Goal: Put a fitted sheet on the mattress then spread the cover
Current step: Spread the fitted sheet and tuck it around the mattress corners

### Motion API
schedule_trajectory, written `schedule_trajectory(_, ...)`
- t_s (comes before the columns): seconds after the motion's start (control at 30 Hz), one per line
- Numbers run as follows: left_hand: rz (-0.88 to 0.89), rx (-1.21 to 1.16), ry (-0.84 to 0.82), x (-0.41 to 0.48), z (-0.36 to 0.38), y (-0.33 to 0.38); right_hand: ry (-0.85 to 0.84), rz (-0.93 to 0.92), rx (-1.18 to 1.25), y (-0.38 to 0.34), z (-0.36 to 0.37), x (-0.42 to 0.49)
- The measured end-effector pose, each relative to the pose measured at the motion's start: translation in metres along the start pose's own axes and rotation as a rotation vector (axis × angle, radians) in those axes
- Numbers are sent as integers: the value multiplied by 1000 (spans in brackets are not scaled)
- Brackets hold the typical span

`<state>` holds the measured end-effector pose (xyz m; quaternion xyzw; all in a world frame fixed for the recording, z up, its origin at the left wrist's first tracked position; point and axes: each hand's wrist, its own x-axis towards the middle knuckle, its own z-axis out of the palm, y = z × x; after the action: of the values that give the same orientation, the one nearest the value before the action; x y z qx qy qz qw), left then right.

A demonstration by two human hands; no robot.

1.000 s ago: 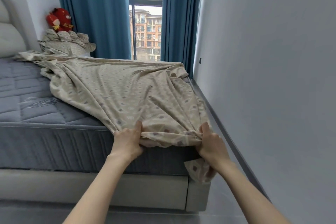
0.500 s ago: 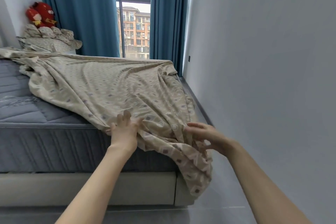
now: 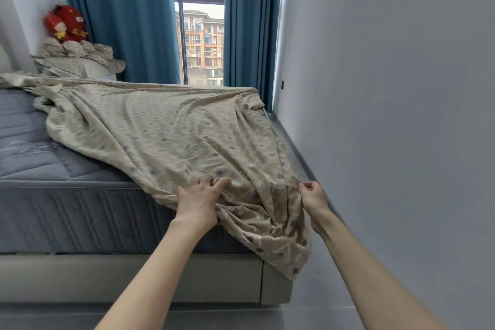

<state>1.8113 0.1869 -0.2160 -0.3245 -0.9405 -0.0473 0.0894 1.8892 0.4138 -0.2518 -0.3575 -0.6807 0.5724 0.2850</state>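
Note:
A beige patterned fitted sheet (image 3: pixel 166 126) lies bunched diagonally over the grey-blue mattress (image 3: pixel 48 203), leaving the left part bare. Its near end hangs in folds over the mattress's front right corner. My left hand (image 3: pixel 199 202) rests on the sheet at the front edge, fingers spread and pressing the cloth, thumb under a fold. My right hand (image 3: pixel 312 195) pinches a gathered edge of the sheet at the corner, fingers curled round the fabric.
The grey bed frame (image 3: pixel 134 276) runs below the mattress. A narrow floor gap (image 3: pixel 308 169) separates the bed from the grey wall at right. Folded matching bedding (image 3: pixel 80 59) and a red plush toy (image 3: pixel 67 23) sit at the far head end, by blue curtains (image 3: pixel 120 16).
My left hand let go of the sheet's hem and now lies with spread fingers on top. My right hand rose from the hanging corner and pinches the cloth higher up; the corner hangs looser.

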Motion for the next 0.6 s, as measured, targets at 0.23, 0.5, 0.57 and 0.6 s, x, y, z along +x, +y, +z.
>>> schedule_trajectory(0.23,-15,-42,57,-2,-4,4,121,152,708,-36,-19,-4)
schedule_trajectory(0.5,10,-69,148,-16,-12,7,-255,324,501,-46,-46,-43)
schedule_trajectory(0.57,8,-43,184,-16,-16,7,-40,231,545,-46,-44,-39)
schedule_trajectory(0.6,4,-43,194,-16,-18,7,64,170,584,-50,-43,-37)
